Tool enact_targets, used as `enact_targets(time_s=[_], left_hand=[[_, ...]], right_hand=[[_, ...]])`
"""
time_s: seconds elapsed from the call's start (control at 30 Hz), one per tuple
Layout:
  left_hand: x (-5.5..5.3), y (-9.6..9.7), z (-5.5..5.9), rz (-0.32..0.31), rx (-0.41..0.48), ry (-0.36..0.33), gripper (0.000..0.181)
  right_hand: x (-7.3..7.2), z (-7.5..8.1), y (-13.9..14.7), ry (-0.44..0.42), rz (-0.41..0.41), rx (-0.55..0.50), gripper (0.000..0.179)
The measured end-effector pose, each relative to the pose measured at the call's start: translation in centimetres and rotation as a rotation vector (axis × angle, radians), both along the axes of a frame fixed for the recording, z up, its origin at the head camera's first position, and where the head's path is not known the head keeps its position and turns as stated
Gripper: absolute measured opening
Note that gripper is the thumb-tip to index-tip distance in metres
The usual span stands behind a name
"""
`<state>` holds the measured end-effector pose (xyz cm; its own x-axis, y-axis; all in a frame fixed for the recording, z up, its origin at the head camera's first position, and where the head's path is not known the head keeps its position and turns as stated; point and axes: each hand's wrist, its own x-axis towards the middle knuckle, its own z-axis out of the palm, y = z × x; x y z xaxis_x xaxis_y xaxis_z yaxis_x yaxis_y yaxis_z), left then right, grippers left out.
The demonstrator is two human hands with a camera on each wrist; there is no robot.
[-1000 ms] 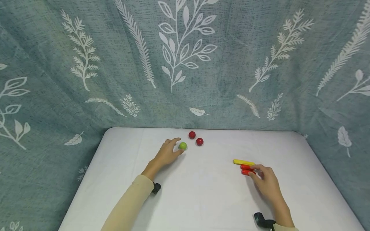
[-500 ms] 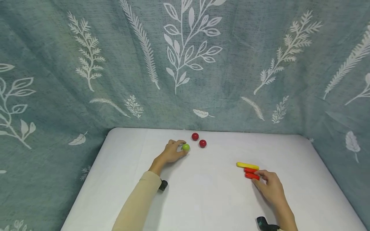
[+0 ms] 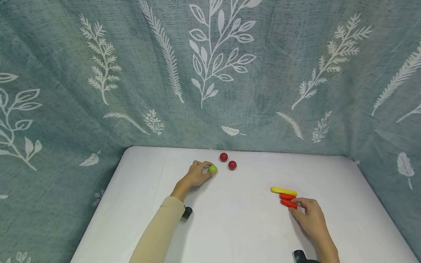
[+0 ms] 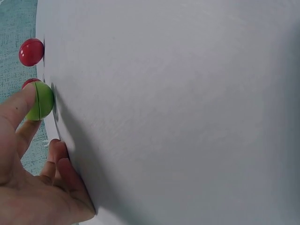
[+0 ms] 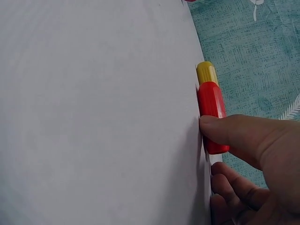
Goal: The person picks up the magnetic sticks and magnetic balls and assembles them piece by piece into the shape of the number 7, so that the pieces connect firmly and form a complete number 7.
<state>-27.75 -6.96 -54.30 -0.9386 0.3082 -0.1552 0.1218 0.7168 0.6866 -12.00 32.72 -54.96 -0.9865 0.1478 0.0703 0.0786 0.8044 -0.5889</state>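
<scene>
Near the back of the white table, my left hand point(image 3: 197, 174) pinches a green ball point(image 3: 213, 169) between thumb and fingers. A seam runs across the ball point(image 4: 43, 101) in the left wrist view. Just beyond it lie two shiny red balls, one farther back point(image 3: 223, 157) and one to the right point(image 3: 232, 165). Over on the right side, my right hand point(image 3: 310, 215) pinches the nearer of two short red sticks point(image 3: 288, 204). Its sides look ribbed in the right wrist view. The other red stick point(image 3: 287, 196) lies beside it, next to a longer yellow stick point(image 3: 284, 191).
The white table point(image 3: 236, 226) has rounded back corners. A green-blue cloth point(image 3: 148, 73) with white leaf prints hangs behind it and at both sides. Black wrist cameras sit on the left wrist point(image 3: 187, 213) and the right wrist point(image 3: 302, 256).
My left thumb and fingers have closed on the green ball. My right fingers have drawn back to the near red stick's right end, and that stick is slightly more tilted. The head view has shifted slightly.
</scene>
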Motion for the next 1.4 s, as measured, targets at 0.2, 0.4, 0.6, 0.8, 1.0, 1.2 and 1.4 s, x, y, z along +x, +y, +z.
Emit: enact_targets(time_s=[0.2, 0.4, 0.6, 0.8, 1.0, 1.2, 1.4], left_hand=[[0.4, -0.1, 0.5, 0.018, 0.004, 0.003, 0.04], [0.6, -0.4, 0.9, 0.018, 0.034, -0.005, 0.039], [0.7, -1.1, 1.3, 0.021, 0.097, 0.004, 0.037], [1.8, -1.9, 1.7, 0.016, 0.118, 0.041, 0.036], [3.5, -3.6, 2.2, 0.065, 0.115, 0.046, 0.037], [5.5, -5.6, 3.0, 0.075, 0.142, 0.052, 0.037], [7.4, -7.5, 2.9, 0.082, 0.14, 0.065, 0.037]], right_hand=[[-0.1, 0.0, 0.0, 0.02, 0.018, 0.008, 0.028], [-0.2, 0.2, -0.2, 0.002, 0.023, 0.009, 0.029], [-0.3, 0.9, -0.8, -0.005, 0.044, 0.029, 0.028], [-0.2, 2.2, -2.1, 0.041, 0.097, 0.005, 0.028], [-0.7, 3.3, -4.4, 0.145, 0.2, -0.063, 0.029], [-1.5, 3.3, -6.8, 0.15, 0.257, -0.119, 0.028], [-2.3, 3.3, -9.0, 0.137, 0.282, -0.136, 0.027]])
